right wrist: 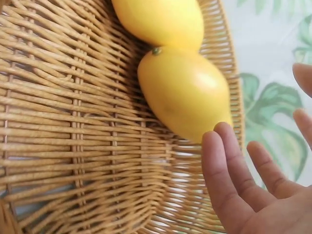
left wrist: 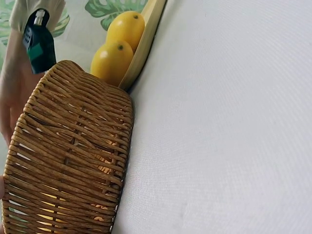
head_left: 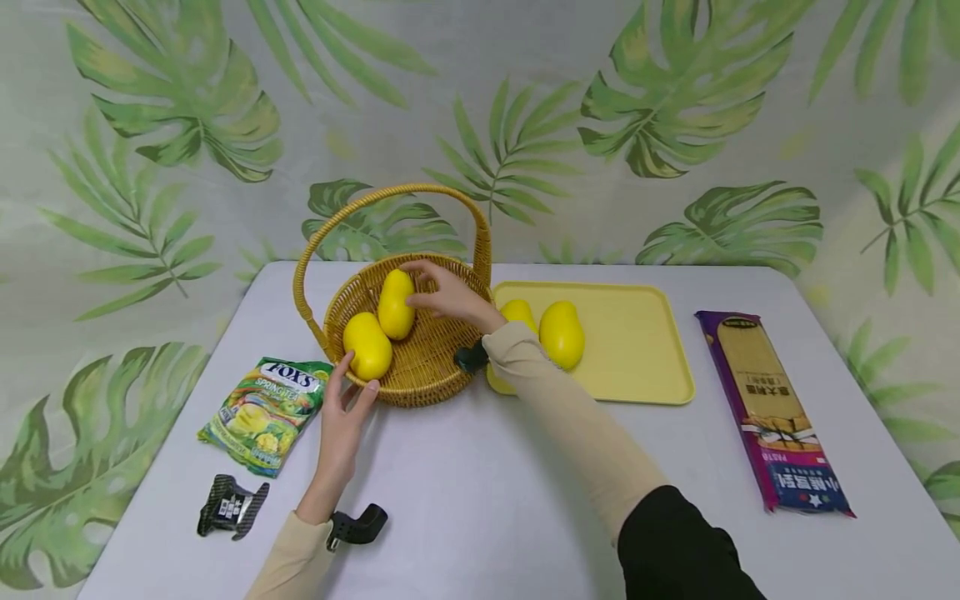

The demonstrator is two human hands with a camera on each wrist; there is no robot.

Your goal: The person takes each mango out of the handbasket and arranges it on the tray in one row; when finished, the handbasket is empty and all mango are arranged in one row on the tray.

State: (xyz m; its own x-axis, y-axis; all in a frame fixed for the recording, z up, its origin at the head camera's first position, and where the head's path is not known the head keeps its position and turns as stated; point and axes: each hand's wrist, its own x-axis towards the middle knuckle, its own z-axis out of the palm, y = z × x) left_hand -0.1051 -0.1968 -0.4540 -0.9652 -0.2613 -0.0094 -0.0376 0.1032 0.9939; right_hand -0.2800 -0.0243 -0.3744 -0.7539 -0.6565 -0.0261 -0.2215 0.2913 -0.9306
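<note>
A wicker basket (head_left: 431, 387) with a tall arched handle holds two yellow mangoes. One mango (head_left: 396, 307) lies toward the back, the other mango (head_left: 367, 348) toward the front left. Over the basket, my right hand (head_left: 450, 296) reaches in beside the back mango; in the right wrist view its extended fingertips (right wrist: 213, 141) are at the lower end of a mango (right wrist: 187, 92), and whether they touch cannot be told. My left hand (head_left: 343, 425) rests at the basket's front-left rim with fingers spread. Most of that hand is out of the left wrist view, which shows the woven side (left wrist: 73, 146).
To the right, a yellow tray (head_left: 637, 350) carries two more mangoes (head_left: 562, 335), partly behind my right forearm. Beyond it lies a pasta packet (head_left: 776, 412). A green candy bag (head_left: 266, 417) and a small black wrapped packet (head_left: 231, 507) are left of my left hand.
</note>
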